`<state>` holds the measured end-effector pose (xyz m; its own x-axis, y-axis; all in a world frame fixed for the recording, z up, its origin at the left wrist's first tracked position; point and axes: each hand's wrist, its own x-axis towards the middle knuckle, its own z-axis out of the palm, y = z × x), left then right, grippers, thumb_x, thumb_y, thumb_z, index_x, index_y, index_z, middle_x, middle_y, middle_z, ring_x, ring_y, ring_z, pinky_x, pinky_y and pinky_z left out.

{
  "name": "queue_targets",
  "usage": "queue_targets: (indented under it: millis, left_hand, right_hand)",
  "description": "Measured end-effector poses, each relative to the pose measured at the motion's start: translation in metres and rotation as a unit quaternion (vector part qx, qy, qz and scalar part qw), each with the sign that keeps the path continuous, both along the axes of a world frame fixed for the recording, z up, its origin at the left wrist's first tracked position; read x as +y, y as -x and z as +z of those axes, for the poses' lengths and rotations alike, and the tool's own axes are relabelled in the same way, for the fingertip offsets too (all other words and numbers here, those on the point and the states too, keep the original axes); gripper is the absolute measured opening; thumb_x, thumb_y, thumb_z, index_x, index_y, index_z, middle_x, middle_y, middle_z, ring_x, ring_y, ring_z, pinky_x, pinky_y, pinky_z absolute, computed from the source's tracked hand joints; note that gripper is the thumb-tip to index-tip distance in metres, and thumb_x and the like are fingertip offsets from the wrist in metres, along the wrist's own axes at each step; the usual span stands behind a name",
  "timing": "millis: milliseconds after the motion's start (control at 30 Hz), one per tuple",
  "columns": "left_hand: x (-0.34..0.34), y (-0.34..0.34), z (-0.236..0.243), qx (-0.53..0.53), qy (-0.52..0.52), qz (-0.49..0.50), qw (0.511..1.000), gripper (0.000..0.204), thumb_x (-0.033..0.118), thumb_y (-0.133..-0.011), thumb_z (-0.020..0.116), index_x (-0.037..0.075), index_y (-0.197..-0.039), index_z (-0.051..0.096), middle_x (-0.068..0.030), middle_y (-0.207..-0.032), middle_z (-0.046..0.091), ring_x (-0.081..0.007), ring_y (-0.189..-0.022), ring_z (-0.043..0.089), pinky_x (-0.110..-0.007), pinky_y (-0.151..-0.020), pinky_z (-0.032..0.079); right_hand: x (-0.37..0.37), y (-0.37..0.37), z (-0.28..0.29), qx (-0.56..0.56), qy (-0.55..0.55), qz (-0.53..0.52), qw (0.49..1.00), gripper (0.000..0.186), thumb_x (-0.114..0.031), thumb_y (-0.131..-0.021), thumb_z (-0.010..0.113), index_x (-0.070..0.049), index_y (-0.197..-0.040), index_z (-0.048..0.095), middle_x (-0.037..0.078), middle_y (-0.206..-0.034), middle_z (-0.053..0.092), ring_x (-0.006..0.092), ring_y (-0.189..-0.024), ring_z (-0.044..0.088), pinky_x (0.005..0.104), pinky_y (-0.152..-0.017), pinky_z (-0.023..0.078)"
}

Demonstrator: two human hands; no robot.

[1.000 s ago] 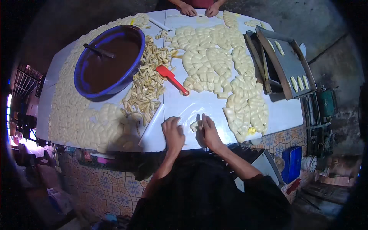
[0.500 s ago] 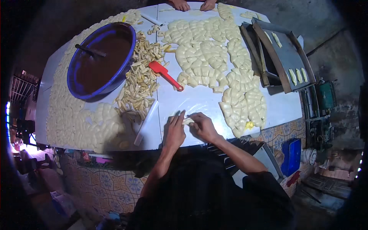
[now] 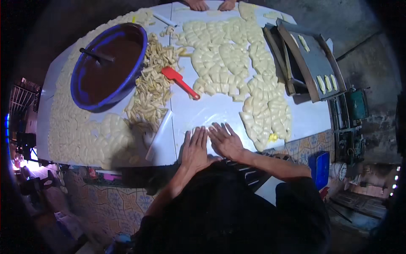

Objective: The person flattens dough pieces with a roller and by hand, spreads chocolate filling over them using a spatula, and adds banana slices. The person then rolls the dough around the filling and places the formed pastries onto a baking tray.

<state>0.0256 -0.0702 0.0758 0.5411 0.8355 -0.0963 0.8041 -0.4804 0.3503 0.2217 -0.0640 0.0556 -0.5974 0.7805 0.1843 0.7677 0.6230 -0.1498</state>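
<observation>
Side by side, my left hand [image 3: 195,148] and my right hand [image 3: 227,144] lie flat on the white tabletop [image 3: 198,112] near its front edge, fingers stretched forward. Any dough beneath them is mostly hidden; a pale bit shows by the fingertips. Sheets of cut pale dough [image 3: 266,106] spread ahead and to the right. A red spatula [image 3: 179,82] lies beyond my hands, its head against a heap of pale brown strips [image 3: 154,86] like sliced banana. Left of my left hand rests a white rod [image 3: 159,135].
A blue basin [image 3: 144,59] of brown mixture with a dark-handled utensil [image 3: 97,55] stands at left, amid more dough pieces [image 3: 72,127]. Metal trays [image 3: 313,63] at right hold several dough rolls [image 3: 321,84]. Another person's hands [image 3: 197,4] are at the far edge.
My fingers were pinching a small pale dough piece; now both hands are flattened over that spot, fingers extended. My right hand has turned more forward.
</observation>
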Motion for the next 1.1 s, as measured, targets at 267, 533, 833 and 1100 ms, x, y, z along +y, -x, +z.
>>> queue_targets:
  millis: [267,533,833,1100]
  left_hand:
    - [-0.001,0.051,-0.015,-0.038,-0.132,0.286,0.948,0.069,0.034,-0.091,0.067,0.002,-0.149,0.044,-0.0231,-0.158,0.037,-0.0443,-0.148,0.03,-0.066,-0.118,0.02]
    - [-0.015,0.084,0.004,-0.135,-0.122,0.091,0.979,0.034,0.004,-0.079,0.068,0.003,-0.113,0.064,-0.0126,-0.108,0.064,-0.0299,-0.107,0.06,-0.044,-0.093,0.046]
    - [-0.018,0.027,-0.023,-0.097,-0.163,0.153,0.97,0.031,0.004,-0.082,0.062,0.005,-0.112,0.069,-0.0131,-0.109,0.062,-0.0321,-0.113,0.057,-0.047,-0.104,0.043]
    - [0.011,0.006,-0.016,0.05,-0.144,0.191,0.97,0.064,0.038,-0.097,0.059,0.005,-0.15,0.047,-0.0189,-0.158,0.042,-0.0359,-0.149,0.034,-0.071,-0.114,0.021]
  right_hand:
    - [-0.014,-0.017,-0.001,-0.019,0.042,-0.056,0.997,0.047,-0.023,-0.095,0.06,-0.003,-0.137,0.057,0.013,-0.151,0.052,0.0324,-0.146,0.041,0.0553,-0.118,0.032]
    - [-0.005,-0.006,0.056,0.207,0.043,0.005,0.977,0.048,-0.015,-0.087,0.073,-0.002,-0.132,0.061,0.021,-0.135,0.06,0.0429,-0.133,0.05,0.0514,-0.103,0.045]
    - [-0.008,-0.023,-0.01,0.142,0.041,-0.076,0.986,0.045,-0.014,-0.078,0.078,-0.012,-0.122,0.067,0.01,-0.114,0.063,0.031,-0.103,0.059,0.0439,-0.086,0.046]
    - [0.021,-0.011,-0.009,0.089,0.012,-0.136,0.987,0.04,-0.036,-0.094,0.064,-0.024,-0.132,0.068,0.01,-0.127,0.059,0.0292,-0.116,0.053,0.0452,-0.095,0.039]
